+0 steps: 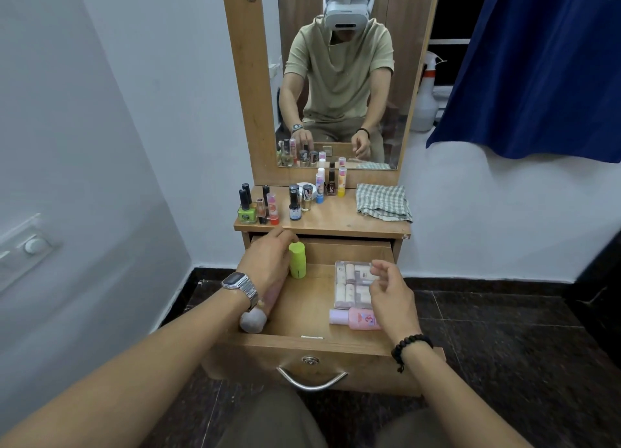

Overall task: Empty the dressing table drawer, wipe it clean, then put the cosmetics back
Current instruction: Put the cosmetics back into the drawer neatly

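Note:
The wooden drawer [302, 343] is pulled out below the dressing table top. Inside it, at the back left, a lime green tube [297, 260] stands upright with my left hand [268, 264] wrapped around its left side. Under my left wrist a pink bottle with a grey cap [253, 320] lies along the drawer's left wall. At the right lie a clear case of small bottles [353, 284] and a pink bottle [356, 318]. My right hand [391, 293] hovers over the clear case, fingers curled and apart, holding nothing.
On the table top [322, 222] stand several nail polish bottles [247, 205] and small tubes [321, 187], with a folded checked cloth [383, 200] at the right. A mirror rises behind. A white wall is at the left, a blue curtain [537, 61] and a spray bottle [425, 101] at the right.

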